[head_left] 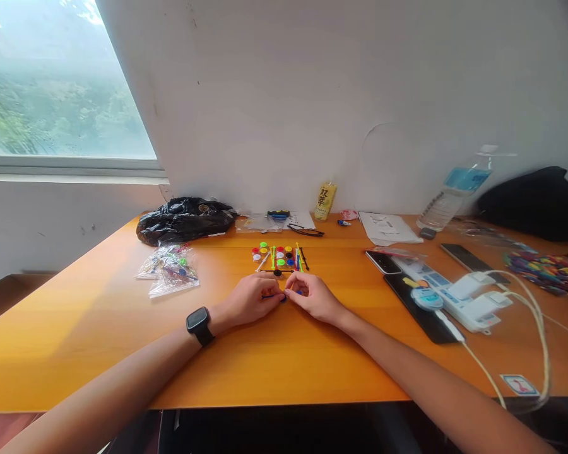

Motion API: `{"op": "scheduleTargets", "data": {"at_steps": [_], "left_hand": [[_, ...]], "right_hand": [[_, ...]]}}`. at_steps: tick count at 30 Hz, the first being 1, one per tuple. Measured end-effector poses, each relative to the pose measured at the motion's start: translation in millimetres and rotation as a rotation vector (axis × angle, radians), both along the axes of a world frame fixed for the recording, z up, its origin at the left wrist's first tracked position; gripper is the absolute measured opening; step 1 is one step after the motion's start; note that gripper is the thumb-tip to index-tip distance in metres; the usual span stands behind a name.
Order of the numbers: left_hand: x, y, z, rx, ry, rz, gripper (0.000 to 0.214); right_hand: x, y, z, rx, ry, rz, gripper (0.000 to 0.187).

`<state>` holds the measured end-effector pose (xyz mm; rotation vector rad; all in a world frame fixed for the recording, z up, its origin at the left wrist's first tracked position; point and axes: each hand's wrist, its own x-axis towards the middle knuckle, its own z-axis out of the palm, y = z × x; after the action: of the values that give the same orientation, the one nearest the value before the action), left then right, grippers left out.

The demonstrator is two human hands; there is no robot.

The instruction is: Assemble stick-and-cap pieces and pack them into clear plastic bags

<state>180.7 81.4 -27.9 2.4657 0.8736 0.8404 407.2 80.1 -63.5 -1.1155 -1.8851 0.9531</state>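
Note:
My left hand [252, 299] and my right hand [311, 295] meet at the middle of the orange table [99, 328], fingertips pinched together. Between them they grip a small blue stick with a dark wheel [281, 297] on it. My left wrist wears a black watch [199, 324]. Just beyond the hands lie several small coloured wheels and thin coloured sticks [280, 256], and a black stick with a black wheel [277, 272].
Clear bags of parts [169, 270] and a black plastic bag [184, 219] lie at the left. On the right are phones [383, 261], a white power strip with cables [459, 296], papers [389, 228], a water bottle [454, 192] and a colourful pile [549, 271].

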Motion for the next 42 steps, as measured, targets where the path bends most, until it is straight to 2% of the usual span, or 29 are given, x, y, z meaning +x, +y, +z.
{"op": "scheduleTargets", "data": {"at_steps": [10,15,20,22,26,30,34,38,42], "left_hand": [[-2.4,5.8,-6.9,0.019,0.044,-0.016,0.019],[-4.4,0.2,-2.3,0.087,-0.062,-0.015,0.012],[-9.7,-2.8,6.7,0.206,-0.212,0.177,0.017],[-12.1,-2.0,8.2,0.229,-0.243,0.236,0.022],[-17.1,1.9,9.2,0.243,-0.262,0.319,0.023],[-24.3,12.2,6.9,0.238,-0.246,0.374,0.018],[-31.7,25.0,1.2,0.172,-0.196,0.379,0.012],[-34.3,29.5,-2.3,0.116,-0.136,0.303,0.015],[-33.4,29.2,-5.2,0.125,-0.051,0.250,0.016]], "right_hand": [[-1.9,-2.2,6.3,-0.021,-0.033,0.005,0.017],[1.0,-12.1,23.0,0.042,-0.077,-0.059,0.020],[7.5,-19.7,39.1,0.050,-0.097,-0.176,0.031],[9.1,-19.0,40.8,0.015,-0.072,-0.168,0.036],[11.3,-14.3,42.6,-0.068,0.124,-0.128,0.053],[16.3,-9.2,46.4,-0.037,0.226,-0.197,0.055],[22.5,-3.5,45.4,-0.006,0.176,-0.220,0.055],[26.2,2.7,39.0,0.007,0.135,-0.239,0.056],[27.3,6.6,33.4,0.007,0.108,-0.231,0.053]]}}
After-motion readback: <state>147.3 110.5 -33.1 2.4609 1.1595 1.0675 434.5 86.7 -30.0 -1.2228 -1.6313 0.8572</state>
